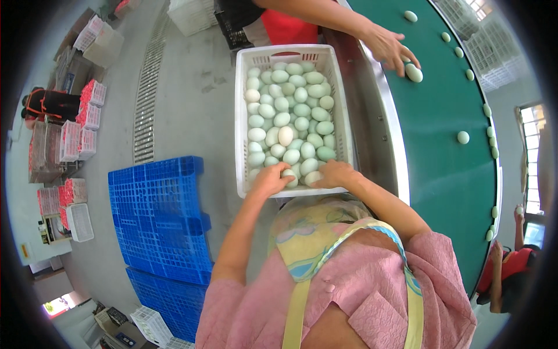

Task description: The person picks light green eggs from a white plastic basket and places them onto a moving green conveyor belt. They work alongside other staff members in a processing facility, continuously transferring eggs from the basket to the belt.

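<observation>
A white plastic crate (240, 110) full of pale green and cream eggs (282, 119) stands right in front of me. At its near left corner my left hand (272, 179) has its fingers curled round a pale egg (289, 178). My right hand (336, 174) reaches over the near right corner, fingers closed at a cream egg (314, 178); its fingertips are partly hidden among the eggs. Beyond the crate, another person's hand (386, 47) stretches over the green conveyor belt (433, 110) and touches an egg (414, 72) there.
To the right, a metal rail (395, 145) edges the belt, and several eggs lie along its far side. Blue plastic pallets (157, 215) lie on the floor at the left. Stacked crates (78, 136) line the left wall. Another person (511, 270) is at the far right.
</observation>
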Demonstrator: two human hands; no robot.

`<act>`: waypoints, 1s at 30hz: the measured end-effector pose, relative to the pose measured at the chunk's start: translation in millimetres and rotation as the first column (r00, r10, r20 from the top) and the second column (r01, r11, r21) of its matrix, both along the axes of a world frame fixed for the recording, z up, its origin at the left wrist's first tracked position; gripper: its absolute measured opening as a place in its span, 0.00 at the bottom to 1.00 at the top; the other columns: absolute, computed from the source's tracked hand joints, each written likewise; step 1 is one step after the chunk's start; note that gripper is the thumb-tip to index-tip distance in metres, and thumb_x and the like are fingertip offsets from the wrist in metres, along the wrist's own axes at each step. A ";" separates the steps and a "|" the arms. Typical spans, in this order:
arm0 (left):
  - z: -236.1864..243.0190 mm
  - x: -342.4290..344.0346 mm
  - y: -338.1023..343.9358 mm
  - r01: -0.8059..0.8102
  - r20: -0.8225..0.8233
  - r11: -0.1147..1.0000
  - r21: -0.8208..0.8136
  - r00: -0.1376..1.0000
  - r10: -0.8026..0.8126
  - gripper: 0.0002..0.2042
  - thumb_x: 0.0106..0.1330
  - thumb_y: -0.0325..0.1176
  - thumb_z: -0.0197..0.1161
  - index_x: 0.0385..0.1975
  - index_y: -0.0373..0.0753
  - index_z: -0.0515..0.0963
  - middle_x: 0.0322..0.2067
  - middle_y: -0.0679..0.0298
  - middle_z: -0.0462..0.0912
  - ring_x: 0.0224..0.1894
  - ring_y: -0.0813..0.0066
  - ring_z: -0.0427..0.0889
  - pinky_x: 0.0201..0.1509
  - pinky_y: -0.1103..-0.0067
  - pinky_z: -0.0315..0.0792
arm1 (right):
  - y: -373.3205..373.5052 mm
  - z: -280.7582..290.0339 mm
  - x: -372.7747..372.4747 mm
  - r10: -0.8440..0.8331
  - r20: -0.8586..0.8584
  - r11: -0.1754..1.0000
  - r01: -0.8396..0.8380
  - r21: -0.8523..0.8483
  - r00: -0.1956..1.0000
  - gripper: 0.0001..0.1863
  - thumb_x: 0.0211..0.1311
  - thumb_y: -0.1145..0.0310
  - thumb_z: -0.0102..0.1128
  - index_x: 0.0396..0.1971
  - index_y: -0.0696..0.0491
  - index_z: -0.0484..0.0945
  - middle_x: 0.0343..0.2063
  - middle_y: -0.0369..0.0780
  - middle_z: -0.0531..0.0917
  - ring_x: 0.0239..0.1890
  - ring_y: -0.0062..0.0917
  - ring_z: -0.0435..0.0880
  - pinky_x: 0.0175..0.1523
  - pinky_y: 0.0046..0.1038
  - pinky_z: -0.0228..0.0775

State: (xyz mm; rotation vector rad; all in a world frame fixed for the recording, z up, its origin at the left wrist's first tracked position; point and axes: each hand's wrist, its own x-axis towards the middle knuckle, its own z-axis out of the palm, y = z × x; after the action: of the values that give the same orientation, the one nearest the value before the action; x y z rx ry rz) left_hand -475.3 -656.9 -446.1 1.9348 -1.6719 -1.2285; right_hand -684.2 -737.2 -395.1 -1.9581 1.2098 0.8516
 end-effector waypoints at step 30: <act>-41.5 11.8 -10.3 0.087 0.281 0.989 -0.124 0.958 -0.049 0.14 0.54 0.31 0.70 0.42 0.39 0.81 0.36 0.55 0.78 0.37 0.58 0.79 0.42 0.67 0.73 | -13.0 42.7 -227.3 0.011 0.702 0.077 0.700 -0.710 0.712 0.24 0.47 0.66 0.71 0.47 0.53 0.76 0.48 0.46 0.76 0.52 0.42 0.75 0.57 0.40 0.68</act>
State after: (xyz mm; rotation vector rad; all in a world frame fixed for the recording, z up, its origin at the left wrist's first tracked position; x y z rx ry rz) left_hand -463.5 -667.1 -487.6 2.0560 -1.9180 -0.8698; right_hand -911.5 -750.2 -352.4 -2.2285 1.9754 -1.1816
